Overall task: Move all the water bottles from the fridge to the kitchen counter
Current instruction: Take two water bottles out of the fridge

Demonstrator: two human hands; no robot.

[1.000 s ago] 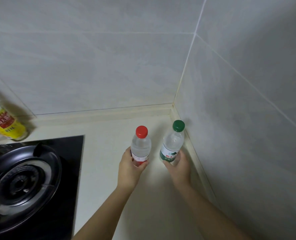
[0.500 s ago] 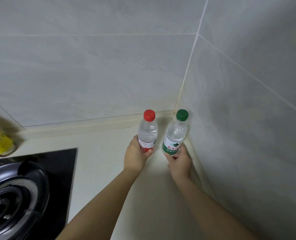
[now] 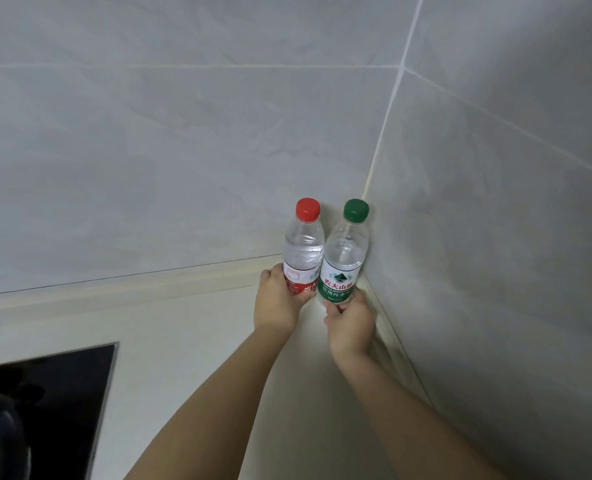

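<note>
We have a single view, worn on the head, and we look forward and down into the corner where two tiled walls meet over the counter. The wide lens bends the grout lines. That corner sits right of centre, near, at arm's reach. Left of the corner, low in the frame, the black hob is cut by the edge.

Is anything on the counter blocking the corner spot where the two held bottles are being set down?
Nothing visible does. The left hand grips the red-capped bottle and the right hand the green-capped bottle, both at the wall corner. The counter beneath looks bare; the stove sits far left.
</note>
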